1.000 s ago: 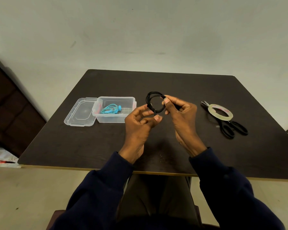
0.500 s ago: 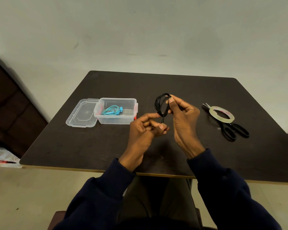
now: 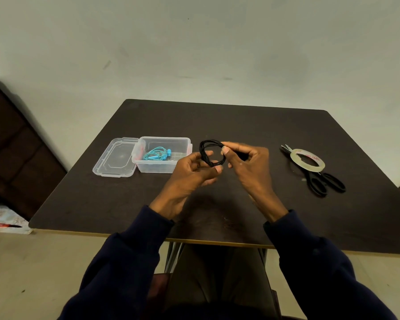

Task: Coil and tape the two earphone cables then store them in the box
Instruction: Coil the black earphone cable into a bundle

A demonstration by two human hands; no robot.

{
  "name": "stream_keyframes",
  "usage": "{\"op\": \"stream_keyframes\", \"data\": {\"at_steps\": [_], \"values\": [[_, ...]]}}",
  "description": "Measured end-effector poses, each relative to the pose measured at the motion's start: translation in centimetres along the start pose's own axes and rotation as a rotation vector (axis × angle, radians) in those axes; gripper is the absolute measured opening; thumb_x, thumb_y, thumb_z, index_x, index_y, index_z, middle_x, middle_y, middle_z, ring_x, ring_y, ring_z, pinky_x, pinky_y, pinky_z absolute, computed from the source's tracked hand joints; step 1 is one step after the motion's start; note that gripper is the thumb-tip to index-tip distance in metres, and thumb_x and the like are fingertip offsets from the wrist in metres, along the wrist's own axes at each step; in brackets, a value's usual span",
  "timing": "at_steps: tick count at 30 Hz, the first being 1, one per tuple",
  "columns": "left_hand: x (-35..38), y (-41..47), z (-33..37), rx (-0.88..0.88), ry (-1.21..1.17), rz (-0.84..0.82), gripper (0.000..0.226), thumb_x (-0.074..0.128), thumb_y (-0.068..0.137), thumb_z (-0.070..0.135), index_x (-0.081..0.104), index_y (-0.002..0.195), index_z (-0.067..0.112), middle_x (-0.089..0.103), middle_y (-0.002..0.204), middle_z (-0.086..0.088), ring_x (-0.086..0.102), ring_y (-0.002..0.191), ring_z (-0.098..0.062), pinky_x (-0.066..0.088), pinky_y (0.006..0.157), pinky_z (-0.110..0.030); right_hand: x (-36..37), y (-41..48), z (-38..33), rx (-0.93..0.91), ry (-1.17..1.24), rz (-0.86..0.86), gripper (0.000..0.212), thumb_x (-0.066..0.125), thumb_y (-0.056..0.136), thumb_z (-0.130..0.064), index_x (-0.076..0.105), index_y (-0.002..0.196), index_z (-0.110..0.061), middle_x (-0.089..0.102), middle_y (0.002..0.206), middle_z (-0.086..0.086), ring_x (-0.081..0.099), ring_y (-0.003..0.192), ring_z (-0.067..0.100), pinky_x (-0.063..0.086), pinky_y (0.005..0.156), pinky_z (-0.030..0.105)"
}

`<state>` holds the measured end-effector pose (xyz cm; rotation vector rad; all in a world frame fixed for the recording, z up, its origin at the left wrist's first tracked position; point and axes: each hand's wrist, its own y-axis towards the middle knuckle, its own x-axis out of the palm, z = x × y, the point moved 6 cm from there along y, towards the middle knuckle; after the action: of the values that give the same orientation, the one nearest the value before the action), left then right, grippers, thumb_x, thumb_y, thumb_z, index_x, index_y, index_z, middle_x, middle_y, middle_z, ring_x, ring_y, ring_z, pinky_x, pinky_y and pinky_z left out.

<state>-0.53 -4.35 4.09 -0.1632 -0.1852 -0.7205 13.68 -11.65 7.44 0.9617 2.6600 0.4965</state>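
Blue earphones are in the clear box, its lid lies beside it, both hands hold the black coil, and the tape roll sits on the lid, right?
Not quite. The head view shows the tape roll lying on the black scissors, right of the hands, not on the lid. The rest holds: blue earphones in the box, left hand and right hand on the black coil.

The black earphone coil (image 3: 201, 150) is held aloft; blue earphones (image 3: 156, 154) lie in clear box (image 3: 158, 167).

Single head view, wide-angle, facing forward-down across table (image 3: 240, 125), close.
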Motion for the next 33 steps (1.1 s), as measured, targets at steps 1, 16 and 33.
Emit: {"op": "stream_keyframes", "data": {"at_steps": [1, 16, 33], "values": [[-0.2, 0.1, 0.1, -0.002, -0.047, 0.009, 0.045, 0.077, 0.084, 0.009, 0.06, 0.125, 0.018, 0.071, 0.119, -0.013, 0.07, 0.112, -0.024, 0.059, 0.094, -0.04, 0.1, 0.0, 0.0, -0.001, 0.014, -0.016, 0.016, 0.071, 0.093, -0.011, 0.077, 0.108, -0.012, 0.077, 0.087, 0.003, 0.065, 0.067, 0.002, 0.053, 0.061, 0.019], [-1.1, 1.2, 0.9, 0.13, -0.134, -0.008, 0.045, 0.071, 0.087, 0.018, 0.062, 0.127, 0.0, 0.074, 0.11, -0.017, 0.071, 0.106, -0.031, 0.056, 0.097, -0.05, -0.3, 0.0, 0.3, 0.025, 0.117, -0.102, 0.015, 0.072, 0.093, -0.011, 0.078, 0.106, -0.01, 0.078, 0.088, 0.006, 0.059, 0.063, 0.012, 0.052, 0.062, 0.026], [-0.6, 1.1, 2.7, 0.162, 0.052, -0.083, 0.028, 0.063, 0.097, 0.017, 0.068, 0.121, 0.003, 0.075, 0.097, -0.012, 0.071, 0.091, -0.025, 0.058, 0.082, -0.035, -0.2, 0.0, 0.6, 0.043, 0.19, -0.216, 0.019, 0.073, 0.09, -0.007, 0.075, 0.108, -0.001, 0.078, 0.098, 0.012, 0.066, 0.072, 0.016, 0.052, 0.062, 0.024]]}}
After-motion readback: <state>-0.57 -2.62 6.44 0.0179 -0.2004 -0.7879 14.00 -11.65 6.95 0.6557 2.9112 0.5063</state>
